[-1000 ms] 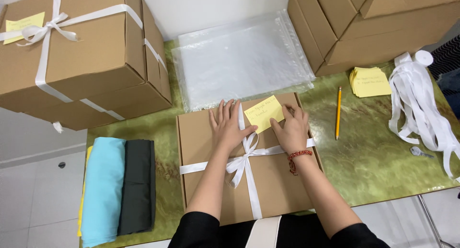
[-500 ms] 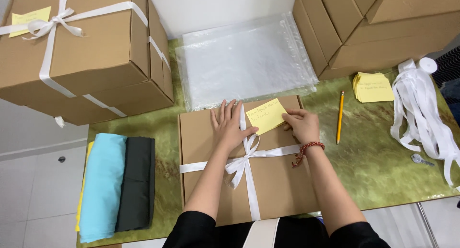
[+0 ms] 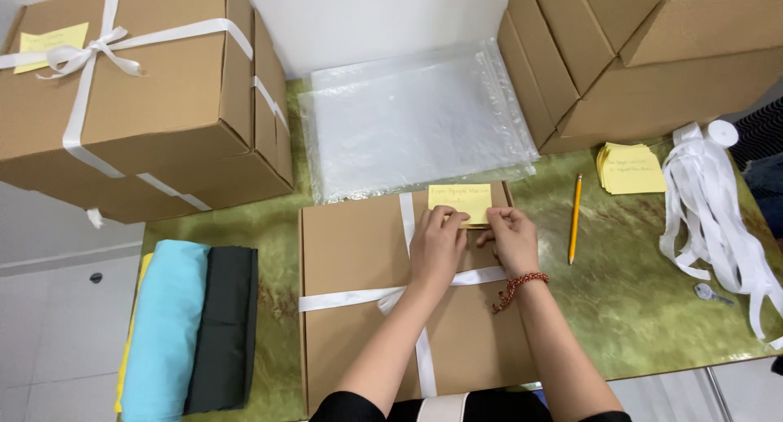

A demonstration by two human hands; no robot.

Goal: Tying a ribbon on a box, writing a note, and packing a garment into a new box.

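Hands press a yellow sticky note (image 3: 461, 202) onto the far edge of a flat brown box (image 3: 351, 251) tied with white ribbon (image 3: 347, 297); the box lies on the green desk (image 3: 636, 308), close to the person; the left hand (image 3: 438, 247) lies flat with its fingertips on the note's near edge; the right hand (image 3: 511, 238) pinches the note's right corner with bent fingers; it looks like the step is sticking the note down; a good next move would be a gentle rub along the note so it lies flat, without pulling the bow; the note sits right at the box's far edge, almost touching the clear plastic bags (image 3: 416, 120); a pencil (image 3: 574, 218) lies just right of the box; folded cloths (image 3: 188, 332) lie to the left; there is open room on the desk between the pencil and the loose ribbon pile (image 3: 718, 202).
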